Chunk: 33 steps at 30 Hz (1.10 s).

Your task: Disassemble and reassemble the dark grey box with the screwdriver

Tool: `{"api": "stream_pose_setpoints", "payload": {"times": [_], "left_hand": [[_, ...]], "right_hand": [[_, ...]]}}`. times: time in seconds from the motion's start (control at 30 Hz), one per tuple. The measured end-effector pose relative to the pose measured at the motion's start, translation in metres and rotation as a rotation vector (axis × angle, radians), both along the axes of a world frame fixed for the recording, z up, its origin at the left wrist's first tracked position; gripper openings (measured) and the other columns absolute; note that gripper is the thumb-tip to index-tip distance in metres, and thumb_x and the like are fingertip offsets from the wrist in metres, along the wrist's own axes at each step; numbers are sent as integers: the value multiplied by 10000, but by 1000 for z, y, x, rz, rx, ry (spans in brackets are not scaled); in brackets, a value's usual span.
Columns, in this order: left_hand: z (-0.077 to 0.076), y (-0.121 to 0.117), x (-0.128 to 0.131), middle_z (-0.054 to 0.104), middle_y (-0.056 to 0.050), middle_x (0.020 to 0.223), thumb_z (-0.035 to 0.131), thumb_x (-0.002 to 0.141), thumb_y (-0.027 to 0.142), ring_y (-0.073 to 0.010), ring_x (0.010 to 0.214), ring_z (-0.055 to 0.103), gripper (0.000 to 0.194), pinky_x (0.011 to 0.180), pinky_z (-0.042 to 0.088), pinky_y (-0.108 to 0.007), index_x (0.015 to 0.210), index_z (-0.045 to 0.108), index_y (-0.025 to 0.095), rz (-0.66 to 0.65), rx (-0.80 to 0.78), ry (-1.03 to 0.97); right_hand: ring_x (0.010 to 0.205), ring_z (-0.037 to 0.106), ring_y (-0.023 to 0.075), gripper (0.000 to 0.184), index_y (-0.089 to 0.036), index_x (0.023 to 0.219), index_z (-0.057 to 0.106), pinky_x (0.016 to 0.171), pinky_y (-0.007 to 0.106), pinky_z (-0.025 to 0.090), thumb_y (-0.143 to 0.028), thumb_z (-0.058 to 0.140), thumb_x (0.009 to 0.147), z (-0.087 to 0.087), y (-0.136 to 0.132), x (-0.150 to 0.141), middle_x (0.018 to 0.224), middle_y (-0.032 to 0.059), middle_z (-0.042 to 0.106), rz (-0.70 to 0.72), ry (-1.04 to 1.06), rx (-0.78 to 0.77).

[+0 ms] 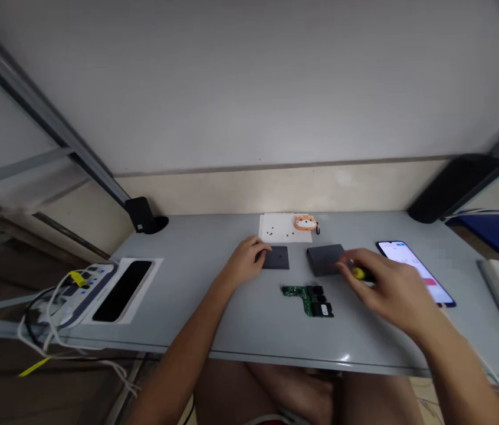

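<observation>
My left hand [246, 260] has its fingers and thumb closed around the left edge of a flat dark grey cover plate [278, 258] on the desk. In my right hand [391, 289] is a screwdriver [359, 273] with a yellow and black handle; its shaft does not show. The fingertips of that hand are at the right side of a dark grey box-like casing [324, 260], which sits slightly tilted. Between my arms lies a green circuit board [306, 298] with black parts. Several tiny black screws [271, 231] rest on white paper [279, 223] behind the plate.
An orange animal-face case [305, 222] stands on the paper's right side. A lit phone [413, 271] lies to the right, a dark phone [123, 290] to the left beside a power strip [85, 289] with cables. A black cylinder [453, 186] leans at the back right.
</observation>
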<state>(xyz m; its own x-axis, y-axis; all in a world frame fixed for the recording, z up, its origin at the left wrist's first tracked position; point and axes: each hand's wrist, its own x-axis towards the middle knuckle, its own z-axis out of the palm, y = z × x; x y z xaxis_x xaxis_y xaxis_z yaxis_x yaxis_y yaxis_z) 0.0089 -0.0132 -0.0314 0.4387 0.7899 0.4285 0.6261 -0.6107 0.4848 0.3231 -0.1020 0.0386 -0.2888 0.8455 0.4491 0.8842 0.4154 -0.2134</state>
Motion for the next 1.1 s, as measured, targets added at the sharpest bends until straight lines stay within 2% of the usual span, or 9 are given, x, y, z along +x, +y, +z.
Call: {"api": "stream_pose_setpoints", "payload": {"times": [0.07, 0.13, 0.2, 0.3, 0.4, 0.5, 0.67, 1.1], "left_hand": [[0, 0, 1, 676, -61, 995, 541, 953, 72, -208, 945, 659, 262, 901, 575, -380, 1024, 752, 210, -4, 2, -37], [-1, 0, 2, 674, -60, 1002, 548, 952, 77, -207, 960, 656, 249, 914, 574, -376, 1017, 750, 209, -1, -1, -65], [-3, 0, 4, 672, -57, 999, 546, 948, 69, -206, 979, 652, 257, 926, 572, -372, 1009, 749, 213, 3, -10, -78], [-7, 1, 7, 670, -47, 971, 541, 939, 53, -205, 981, 647, 269, 918, 569, -364, 988, 745, 221, -11, -28, -75], [-10, 1, 10, 672, -45, 950, 534, 947, 57, -205, 963, 638, 262, 900, 565, -364, 965, 741, 217, -36, -18, -71], [-13, 3, 13, 674, -47, 927, 526, 950, 59, -211, 950, 624, 262, 885, 557, -371, 942, 739, 211, -43, 8, -75], [-13, 6, 15, 691, -43, 909, 522, 932, 43, -222, 950, 610, 279, 863, 547, -380, 909, 738, 219, -35, -18, -63], [-9, 4, 15, 692, -31, 874, 525, 907, 21, -222, 959, 613, 300, 886, 544, -379, 884, 746, 224, 15, -52, -57]], "right_hand": [[619, 677, 155, 206, -268, 1072, 768, 583, 297, 469, -270, 589, 971, -2, 20, -5, 1025, 34, 784, -4, -128, -145], [668, 708, 183, 268, -266, 1097, 773, 598, 311, 449, -219, 563, 937, -5, 41, -11, 1086, 47, 786, -6, -206, -283], [763, 730, 208, 288, -258, 1098, 769, 641, 316, 454, -204, 550, 919, -9, 56, -17, 1101, 55, 785, 0, -171, -317], [761, 716, 219, 255, -247, 1048, 771, 637, 323, 438, -235, 552, 917, -16, 67, -28, 1086, 67, 789, -42, -119, -314], [822, 733, 237, 262, -258, 1059, 770, 660, 325, 454, -261, 538, 937, -24, 68, -34, 1137, 62, 804, -58, -53, -311], [877, 747, 249, 295, -263, 1071, 772, 696, 329, 483, -217, 532, 906, -34, 67, -32, 1126, 52, 818, -69, 31, -280], [806, 738, 232, 299, -265, 1013, 775, 669, 322, 484, -192, 533, 852, -46, 68, -24, 1033, 44, 828, -68, 111, -193], [832, 730, 238, 276, -264, 988, 761, 672, 320, 449, -209, 528, 850, -42, 66, -26, 1042, 41, 826, -88, 106, -214]]}}
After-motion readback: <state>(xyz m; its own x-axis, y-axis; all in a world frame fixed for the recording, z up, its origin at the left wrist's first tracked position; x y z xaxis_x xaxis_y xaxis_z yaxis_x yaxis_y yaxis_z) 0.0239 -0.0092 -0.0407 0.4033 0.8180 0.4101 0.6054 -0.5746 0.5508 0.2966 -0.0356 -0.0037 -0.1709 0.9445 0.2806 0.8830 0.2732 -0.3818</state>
